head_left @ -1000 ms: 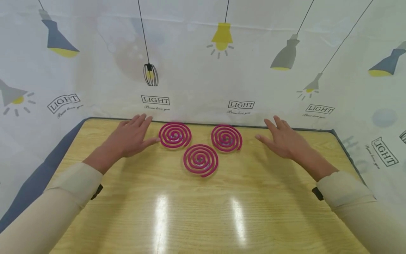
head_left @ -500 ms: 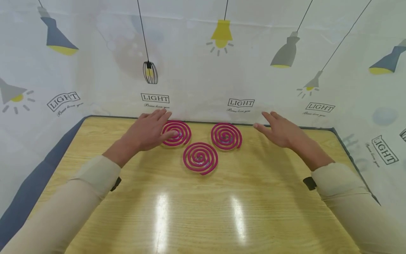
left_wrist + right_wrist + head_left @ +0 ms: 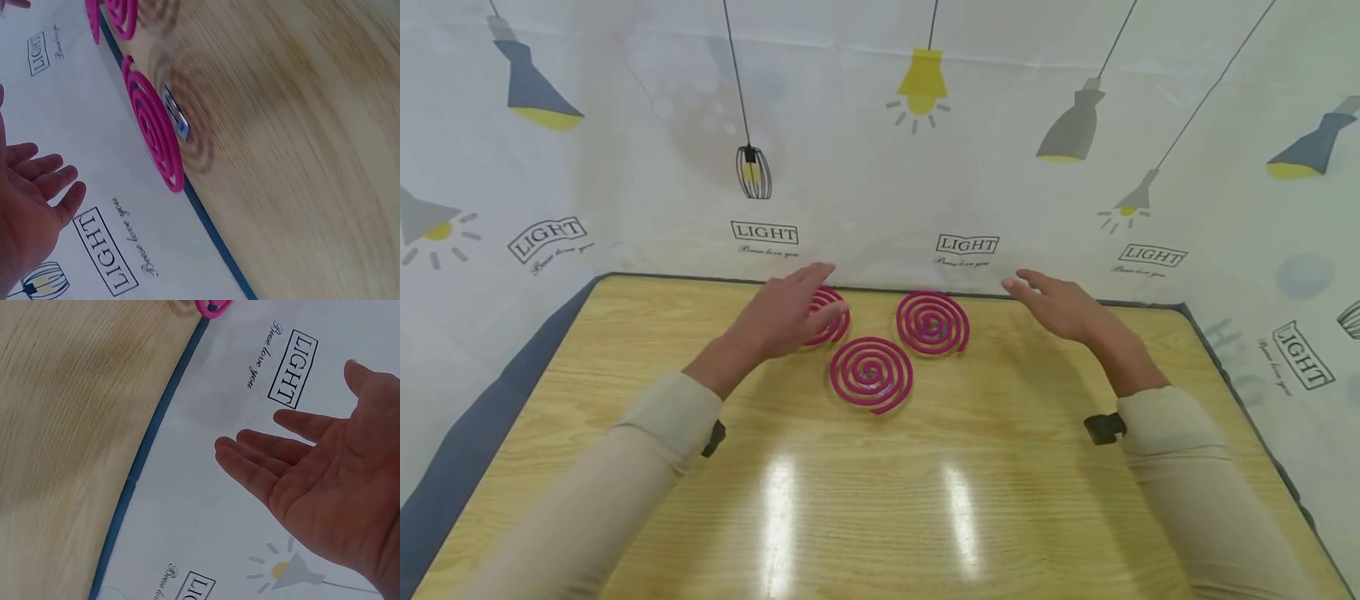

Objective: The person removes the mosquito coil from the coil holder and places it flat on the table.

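Observation:
Three magenta mosquito coils lie toward the table's far edge. In the head view my left hand (image 3: 778, 318), fingers extended, reaches over the left coil (image 3: 177, 178) and hides much of it. The left wrist view shows that coil standing off the tabletop, a small shiny metal piece (image 3: 175, 114) beneath it. The front coil (image 3: 871, 372) is nearer me, and the right coil (image 3: 932, 323) lies between my two hands. My right hand (image 3: 1063, 310) hovers to the right of that coil, palm turned inward, fingers loosely extended and holding nothing.
The wood-grain table (image 3: 865, 517) ends at a dark blue edge (image 3: 147, 444). Right behind it stands a white backdrop (image 3: 842, 167) printed with lamps and LIGHT labels, wrapping around both sides.
My left hand has moved right, from beside the left coil to over it. My right hand has turned its palm inward, its forearm drawing slightly left. The coils have stayed in place.

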A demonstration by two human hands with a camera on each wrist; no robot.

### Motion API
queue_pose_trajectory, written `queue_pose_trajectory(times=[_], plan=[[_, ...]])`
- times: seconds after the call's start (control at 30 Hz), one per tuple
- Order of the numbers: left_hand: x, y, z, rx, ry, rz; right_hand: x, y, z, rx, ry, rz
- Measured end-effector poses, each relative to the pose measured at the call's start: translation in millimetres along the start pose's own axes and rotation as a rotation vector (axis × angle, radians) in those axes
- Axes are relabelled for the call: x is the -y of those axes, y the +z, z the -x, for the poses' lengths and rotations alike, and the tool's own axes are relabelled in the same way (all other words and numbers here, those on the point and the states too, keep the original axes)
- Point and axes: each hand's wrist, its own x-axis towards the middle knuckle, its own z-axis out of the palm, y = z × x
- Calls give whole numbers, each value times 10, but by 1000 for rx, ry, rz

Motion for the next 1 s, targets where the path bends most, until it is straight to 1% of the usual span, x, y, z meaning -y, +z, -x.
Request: queue_pose_trajectory(times=[0.1, 0.27, 0.4, 0.5, 0.63, 0.83, 1.0], plan=[[-80, 58, -49, -2, -33, 106, -36, 5, -10, 1, 3, -77], [-257, 142, -117, 1, -81, 269, -89, 36, -43, 3, 17, -203], [-381, 213, -162, 3, -129, 353, -131, 53, -87, -6, 11, -349], [-466, 273, -206, 13, -178, 417, -165, 64, -109, -28, 7, -460], [-566, 348, -265, 17, -245, 511, -203, 97, -130, -48, 27, -573], [-644, 405, -328, 21, -339, 633, -222, 201, -175, -52, 46, -691], [-651, 425, -391, 8, -426, 756, -208, 301, -200, -53, 39, -762]])
